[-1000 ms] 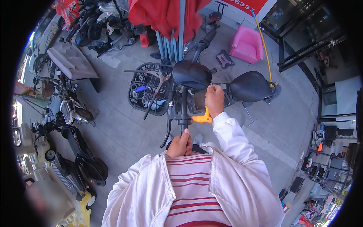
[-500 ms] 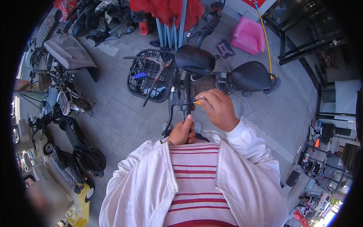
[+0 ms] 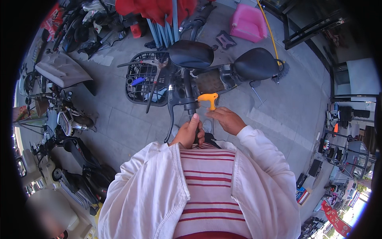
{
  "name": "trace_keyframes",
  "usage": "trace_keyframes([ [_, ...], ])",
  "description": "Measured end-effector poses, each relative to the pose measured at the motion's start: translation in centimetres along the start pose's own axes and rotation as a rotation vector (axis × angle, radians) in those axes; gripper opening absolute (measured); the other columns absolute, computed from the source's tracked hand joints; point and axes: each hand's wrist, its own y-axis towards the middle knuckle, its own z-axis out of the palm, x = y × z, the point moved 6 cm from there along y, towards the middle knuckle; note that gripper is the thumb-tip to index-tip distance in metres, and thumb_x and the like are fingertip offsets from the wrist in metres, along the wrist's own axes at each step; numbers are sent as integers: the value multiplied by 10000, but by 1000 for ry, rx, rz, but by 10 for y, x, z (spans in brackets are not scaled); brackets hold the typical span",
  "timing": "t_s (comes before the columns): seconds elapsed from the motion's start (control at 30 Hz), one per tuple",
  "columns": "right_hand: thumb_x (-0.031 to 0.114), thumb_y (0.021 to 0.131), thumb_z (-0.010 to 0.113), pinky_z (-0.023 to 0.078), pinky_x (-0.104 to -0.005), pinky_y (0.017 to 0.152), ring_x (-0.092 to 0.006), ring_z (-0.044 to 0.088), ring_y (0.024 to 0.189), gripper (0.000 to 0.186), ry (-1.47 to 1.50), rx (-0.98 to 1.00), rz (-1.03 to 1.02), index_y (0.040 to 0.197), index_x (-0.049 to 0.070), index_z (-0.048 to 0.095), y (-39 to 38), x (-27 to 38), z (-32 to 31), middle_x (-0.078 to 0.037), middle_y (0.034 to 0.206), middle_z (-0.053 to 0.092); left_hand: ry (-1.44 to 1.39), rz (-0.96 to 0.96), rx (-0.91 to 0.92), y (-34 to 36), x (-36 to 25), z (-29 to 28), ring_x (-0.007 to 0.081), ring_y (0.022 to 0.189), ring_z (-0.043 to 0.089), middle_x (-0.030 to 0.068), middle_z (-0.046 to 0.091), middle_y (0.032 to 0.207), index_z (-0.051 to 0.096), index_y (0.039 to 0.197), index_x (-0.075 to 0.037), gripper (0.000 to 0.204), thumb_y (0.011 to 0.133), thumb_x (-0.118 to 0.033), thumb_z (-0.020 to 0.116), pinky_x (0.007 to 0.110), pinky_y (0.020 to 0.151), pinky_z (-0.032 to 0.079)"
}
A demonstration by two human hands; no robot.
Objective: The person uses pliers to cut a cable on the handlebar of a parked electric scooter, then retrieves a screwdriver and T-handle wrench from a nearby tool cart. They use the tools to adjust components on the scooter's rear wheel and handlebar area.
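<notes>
My left hand (image 3: pixel 189 132) is wrapped round the black handlebar grip (image 3: pixel 191 116) of an electric scooter or bike, thumb lying along the top. Just beyond it, an orange T-handle tool (image 3: pixel 213 102), probably a hex key, points its stem at the clamp beside the brake lever (image 3: pixel 171 119). Its shaft tip is hidden. My right hand (image 3: pixel 229 119) is below the orange handle, fingers fairly straight, the fingertips at or against its lower end; the handle shows whole, outside the hand. A black mirror (image 3: pixel 191 53) stands above the handlebar.
Left of the handlebar, a black wire basket (image 3: pixel 129 85) holds long-handled cutters (image 3: pixel 158 75) and a blue item (image 3: pixel 138 81). A black seat (image 3: pixel 256 63) is to the right. Farther off are a pink armchair (image 3: pixel 248 24), a broom (image 3: pixel 281 71), red flags on poles (image 3: pixel 159 10) and parked scooters (image 3: pixel 81 155).
My right hand has dropped from its pinch on the orange handle to the handle's lower end, uncovering the handle. My left hand stays on the grip. The whole view has shifted slightly.
</notes>
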Motion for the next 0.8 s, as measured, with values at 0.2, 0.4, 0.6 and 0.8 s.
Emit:
trace_keyframes([
  [0.2, 18, 890, 544, 454, -350, 940, -220, 600, 1086, 281, 1032, -176, 366, 1164, 69, 586, -6, -35, 31, -118, 1161, 628, 243, -44, 70, -12, -7, -17, 266, 980, 610, 177, 602, 1033, 467, 1218, -5, 521, 969, -462, 494, 367, 874, 509],
  [0.4, 66, 935, 548, 456, -327, 927, -182, 607, 1052, 167, 1160, -133, 570, 1102, 59, 560, 28, -25, 11, -103, 1112, 636, 58, -157, 240, -66, -47, -26, 280, 1222, 503, 203, 508, 1284, 417, 1335, 10, 571, 949, -384, 566, 395, 1045, 417],
  [0.6, 29, 818, 633, 483, -342, 825, -218, 612, 941, 193, 231, -103, 135, 1000, 91, 611, 59, -21, -22, -75, 1043, 634, 530, 344, -240, -55, -107, -79, 134, 745, 603, 81, 620, 944, 537, 1134, 12, 420, 984, -379, 508, 249, 661, 513],
  [0.8, 19, 745, 651, 493, -364, 773, -270, 600, 910, 217, -267, -391, -28, 948, 94, 654, 57, 4, -30, -76, 1065, 581, 322, 421, -241, -5, -95, -64, 90, 543, 513, 25, 546, 745, 520, 986, -40, 335, 994, -374, 491, 228, 475, 455],
])
